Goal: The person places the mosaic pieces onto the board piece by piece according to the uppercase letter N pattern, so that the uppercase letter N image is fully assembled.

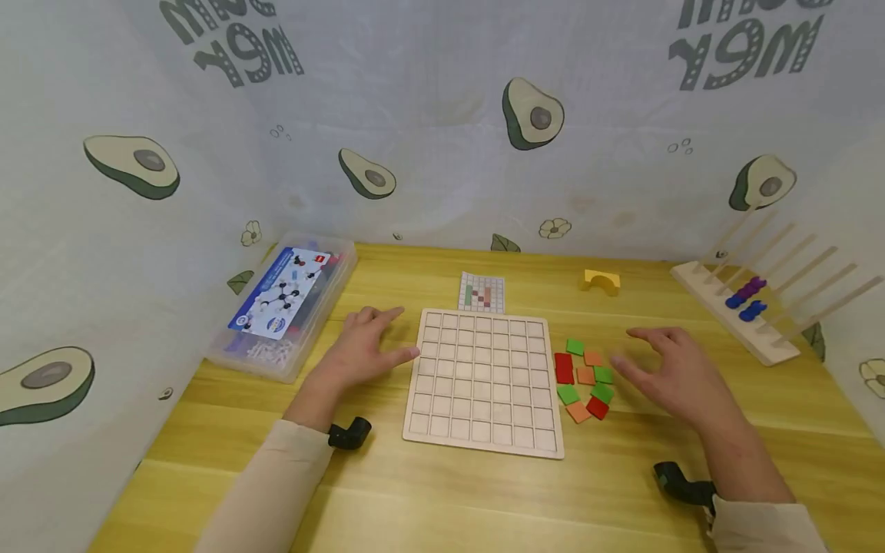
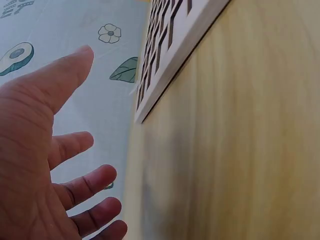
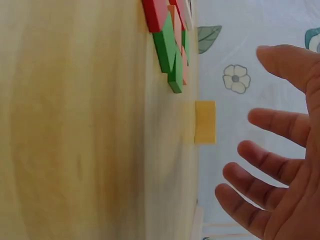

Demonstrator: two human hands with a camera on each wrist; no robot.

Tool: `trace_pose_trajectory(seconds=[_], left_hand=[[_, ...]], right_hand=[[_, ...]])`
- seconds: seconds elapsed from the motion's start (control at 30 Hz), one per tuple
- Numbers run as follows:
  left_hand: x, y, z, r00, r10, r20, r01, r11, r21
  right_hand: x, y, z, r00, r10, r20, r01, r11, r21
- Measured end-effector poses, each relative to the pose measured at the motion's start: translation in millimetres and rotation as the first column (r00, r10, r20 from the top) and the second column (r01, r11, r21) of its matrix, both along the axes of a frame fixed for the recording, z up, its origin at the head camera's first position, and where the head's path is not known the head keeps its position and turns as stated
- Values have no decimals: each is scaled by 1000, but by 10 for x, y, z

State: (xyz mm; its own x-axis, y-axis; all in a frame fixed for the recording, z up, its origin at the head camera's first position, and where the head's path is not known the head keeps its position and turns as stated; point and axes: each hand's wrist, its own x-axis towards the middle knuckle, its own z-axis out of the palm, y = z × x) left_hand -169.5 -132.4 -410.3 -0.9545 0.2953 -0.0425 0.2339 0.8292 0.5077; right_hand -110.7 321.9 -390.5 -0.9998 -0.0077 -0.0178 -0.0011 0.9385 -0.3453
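A pale wooden grid board [image 1: 484, 382] lies on the table between the two hands, its square recesses bare. The left hand [image 1: 359, 349] is at the board's left edge, fingers loosely spread, holding nothing; in the left wrist view the thumb and fingers [image 2: 85, 187] stand apart. On the right, the right hand [image 1: 674, 376] hovers with relaxed fingers beside a cluster of small square tiles, also holding nothing. The cluster has several green tiles [image 1: 575, 348], orange tiles [image 1: 578, 412] and red tiles [image 1: 564, 369]. Behind the board lies a small printed pattern card [image 1: 482, 292] with coloured squares.
A clear plastic case [image 1: 283, 307] with a molecule-picture label stands at the back left. A yellow arch block [image 1: 600, 282] is behind the tiles. At the right, a wooden peg rack [image 1: 736, 315] holds blue and purple beads. A patterned cloth [image 1: 442, 177] hangs behind the table.
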Motion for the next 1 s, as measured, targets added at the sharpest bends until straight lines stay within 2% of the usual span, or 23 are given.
trace_pose_trajectory(seconds=[0.17,0.27,0.43,0.77,1.0], left_hand=[[8,91,-79,999,-4,33,3,1000,8],[25,140,-141,999,-3,40,1,999,47],[77,212,-246,1000,18,5,-19,993,117],[124,306,-355,995,73,-74,-61,985,161],[129,311,-428,989,103,-102,-85,982,170]], right_hand=[[16,-1,-71,996,53,68,-51,998,-29],[17,-26,-119,991,99,86,-93,993,-75],[-1,-91,-175,981,170,91,-158,979,-125],[-65,-241,-162,980,150,129,-141,987,-77],[-135,-268,-176,971,166,172,-152,984,-89]])
